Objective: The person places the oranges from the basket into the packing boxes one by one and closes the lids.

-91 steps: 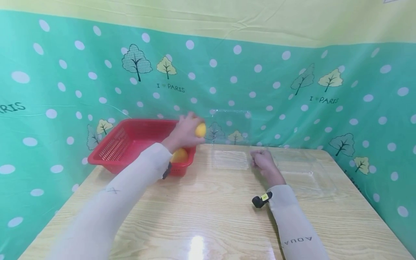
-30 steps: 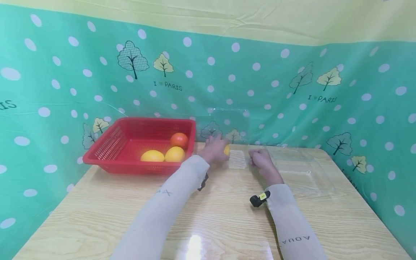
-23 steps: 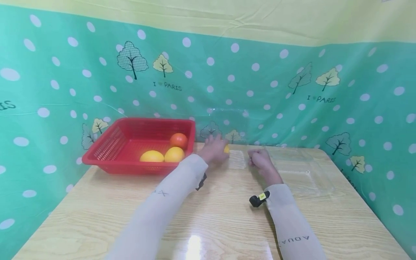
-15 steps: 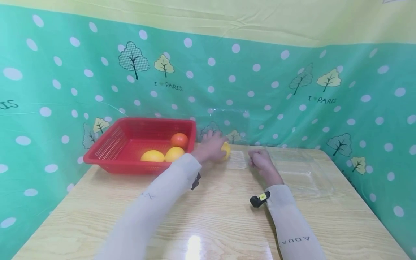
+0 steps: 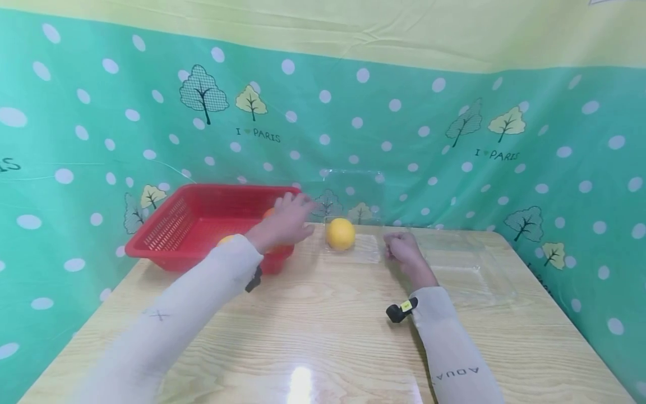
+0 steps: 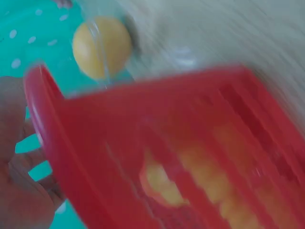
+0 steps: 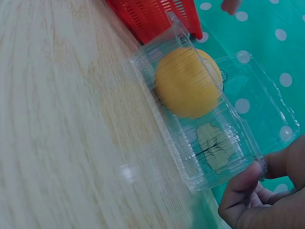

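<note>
A yellow round fruit [image 5: 340,233] sits alone in the left end of a clear plastic box [image 5: 364,253] at the table's far middle; the right wrist view shows this yellow fruit [image 7: 188,88] inside the clear box [image 7: 214,143]. My right hand [image 5: 400,248] is curled at the box's right edge, and its fingers [image 7: 245,193] pinch the box's corner. My left hand [image 5: 292,214] hovers empty, fingers loosely spread, over the right corner of the red basket [image 5: 171,230]. An orange fruit [image 5: 268,212] and a yellow one [image 5: 225,239] peek out behind my arm. The left wrist view is blurred.
The clear box's lid [image 5: 353,188] stands open against the green dotted backdrop. More clear plastic packaging [image 5: 469,269] lies to the right of my right hand. The wooden table [image 5: 323,336] stretches toward me.
My left hand let go of the yellow fruit in the clear box and drew back left to the basket's corner. The right hand has stayed at the box.
</note>
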### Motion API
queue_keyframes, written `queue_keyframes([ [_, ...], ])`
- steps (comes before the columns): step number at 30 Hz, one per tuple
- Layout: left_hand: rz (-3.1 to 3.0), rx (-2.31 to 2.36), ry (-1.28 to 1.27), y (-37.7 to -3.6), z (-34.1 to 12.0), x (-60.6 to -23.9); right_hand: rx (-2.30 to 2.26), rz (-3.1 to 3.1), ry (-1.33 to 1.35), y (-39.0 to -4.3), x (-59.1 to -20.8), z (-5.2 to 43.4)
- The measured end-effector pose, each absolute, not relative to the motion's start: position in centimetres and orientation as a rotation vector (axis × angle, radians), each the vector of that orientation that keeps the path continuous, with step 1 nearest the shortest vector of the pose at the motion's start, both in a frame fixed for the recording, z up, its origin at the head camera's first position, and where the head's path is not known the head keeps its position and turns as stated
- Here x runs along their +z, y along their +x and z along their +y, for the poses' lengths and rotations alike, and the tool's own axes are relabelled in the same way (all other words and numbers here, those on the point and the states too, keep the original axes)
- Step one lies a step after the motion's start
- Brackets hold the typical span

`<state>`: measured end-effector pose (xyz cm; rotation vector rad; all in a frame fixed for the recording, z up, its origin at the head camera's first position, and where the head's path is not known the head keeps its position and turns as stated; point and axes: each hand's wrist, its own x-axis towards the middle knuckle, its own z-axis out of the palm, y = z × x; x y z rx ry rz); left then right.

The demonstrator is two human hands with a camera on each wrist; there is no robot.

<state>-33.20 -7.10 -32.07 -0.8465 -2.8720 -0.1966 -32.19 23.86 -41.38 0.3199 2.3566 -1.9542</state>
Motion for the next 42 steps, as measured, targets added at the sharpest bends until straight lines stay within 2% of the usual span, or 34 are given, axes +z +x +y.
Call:
queue_keyframes([
  [9,-2.940,-0.158,-0.732,-33.5,-12.0,-32.0,-1.955,2.361,0.316,-32.2,-41.2,23.8],
  [15,-2.978,-0.231,-0.741,-33.2,-14.2,-32.3,-1.959,2.355,0.329,-32.1,-41.4,23.7],
  [26,-3.110,-0.378,-0.807,-32.8,-16.3,-33.2,-1.987,2.334,0.339,-32.3,-41.5,23.6],
  [35,-3.186,-0.457,-0.812,-33.1,-16.4,-33.6,-1.989,2.343,0.315,-32.1,-41.3,23.7],
  [42,-3.353,-1.026,-0.229,-32.5,-16.2,-33.8,-1.996,2.345,0.297,-32.0,-41.4,23.6],
])
